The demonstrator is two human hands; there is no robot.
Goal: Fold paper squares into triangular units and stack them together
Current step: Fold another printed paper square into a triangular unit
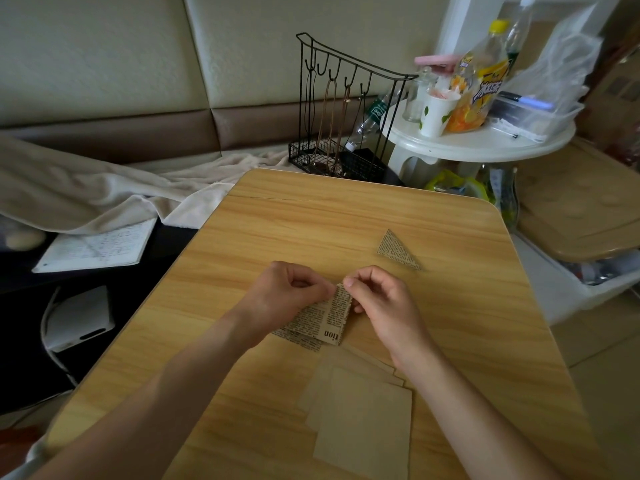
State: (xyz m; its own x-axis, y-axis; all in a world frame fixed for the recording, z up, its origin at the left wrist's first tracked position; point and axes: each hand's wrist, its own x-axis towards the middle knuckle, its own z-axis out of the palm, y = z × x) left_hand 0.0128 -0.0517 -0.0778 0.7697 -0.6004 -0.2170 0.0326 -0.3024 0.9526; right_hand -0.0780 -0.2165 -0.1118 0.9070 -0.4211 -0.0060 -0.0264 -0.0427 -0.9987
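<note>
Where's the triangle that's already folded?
The folded triangle lies on the wooden table, to the right, beyond the right hand.

Soft, dim daylight, faint shadows under the hands; the edges bow outward and the far corners blur.

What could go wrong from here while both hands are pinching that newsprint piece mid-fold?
1. Both the left hand and right hand pinch only the top corner of the newsprint piece; its lower part could shift and the crease go crooked.
2. The right forearm crosses the fanned blank squares and may scatter them.
3. The finished triangle lies loose, apart, easily brushed away.
</note>
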